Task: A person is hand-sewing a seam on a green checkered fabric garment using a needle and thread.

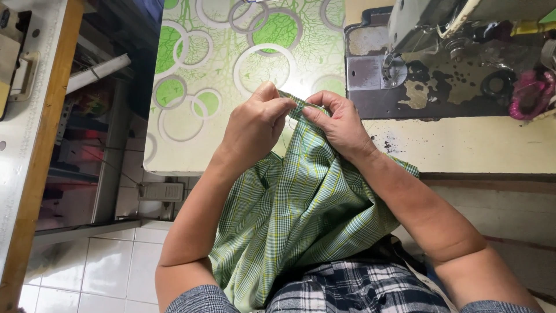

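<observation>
Green plaid cloth [301, 208]: crumpled, draped from the lap up to the worktop [463, 145] edge, top hem folded narrow.

At the centre of the frame we pinch the green checked cloth [295, 203] between our left hand [255, 124] and right hand [339, 124]; the sewing machine [440, 23] sits upper right.

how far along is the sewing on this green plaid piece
Done: nothing finished shows; no stitched seam can be made out. In hand: the left hand and right hand pinch the top edge of the green plaid fabric. Left: the fabric is not yet under the sewing machine needle.
</observation>
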